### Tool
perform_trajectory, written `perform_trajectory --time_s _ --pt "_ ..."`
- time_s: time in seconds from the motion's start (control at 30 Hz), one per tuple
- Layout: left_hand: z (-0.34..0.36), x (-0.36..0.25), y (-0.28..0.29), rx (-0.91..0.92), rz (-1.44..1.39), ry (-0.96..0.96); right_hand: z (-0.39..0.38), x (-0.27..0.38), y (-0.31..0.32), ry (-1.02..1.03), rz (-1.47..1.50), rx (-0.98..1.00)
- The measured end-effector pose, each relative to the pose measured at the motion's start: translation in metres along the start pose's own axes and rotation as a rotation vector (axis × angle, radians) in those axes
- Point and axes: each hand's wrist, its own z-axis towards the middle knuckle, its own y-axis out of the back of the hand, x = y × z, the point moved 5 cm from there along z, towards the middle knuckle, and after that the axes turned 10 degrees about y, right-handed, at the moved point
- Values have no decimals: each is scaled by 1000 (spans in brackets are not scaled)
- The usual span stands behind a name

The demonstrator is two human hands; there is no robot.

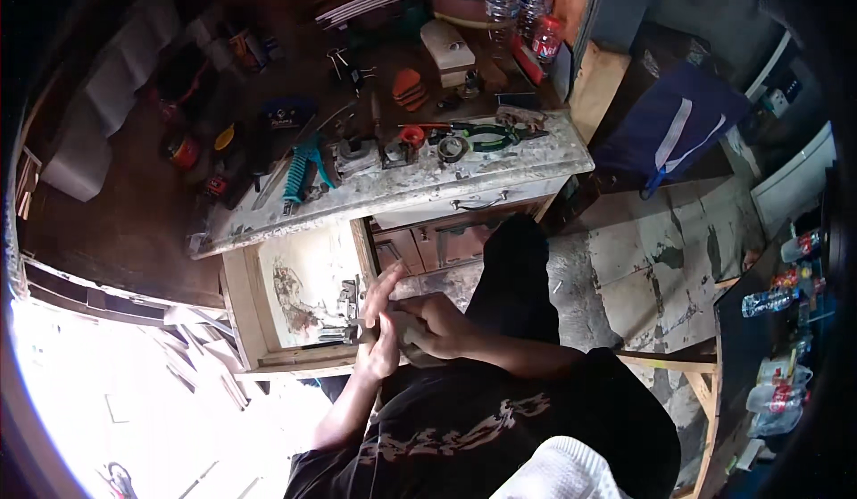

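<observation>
Both hands are together at the near right corner of an open wooden drawer (244, 307). My left hand (382, 334) has its fingers stretched out, with its palm side toward the right hand. Against it, my right hand (437, 325) is closed, knuckles up. Something greyish-brown shows below the right fingers, but I cannot make out what it is. Right beside the left hand, a small metal vise-like fixture (337, 333) sits at the drawer's edge. Stains mark the drawer's pale bottom (286, 271).
Teal-handled pliers (303, 170), green-and-black pliers (489, 139) and a tape roll (452, 149) lie on the worn worktop (393, 187) ahead. Plastic bottles (503, 4) stand behind. A blue bag (683, 111) is at the right; wood strips (192, 356) lie at lower left.
</observation>
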Motion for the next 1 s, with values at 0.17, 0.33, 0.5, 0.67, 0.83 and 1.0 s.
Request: perform_trajectory --time_s 0.17,0.33,0.5,0.67,0.83,1.0 --pt "-5 21 -7 146 -475 185 0 0 -14 89 140 -103" --pt "-13 22 -4 126 -367 162 -15 -12 -20 72 194 -78" --pt "-14 29 3 -11 -178 168 -19 -22 -28 -80 437 -78" --pt "-15 39 19 -247 -374 144 -2 -8 -5 -232 629 212" --pt "-22 46 41 -271 -837 167 60 21 100 -15 -458 344" --pt "-37 52 60 -276 -790 211 210 26 259 259 -1114 -236"
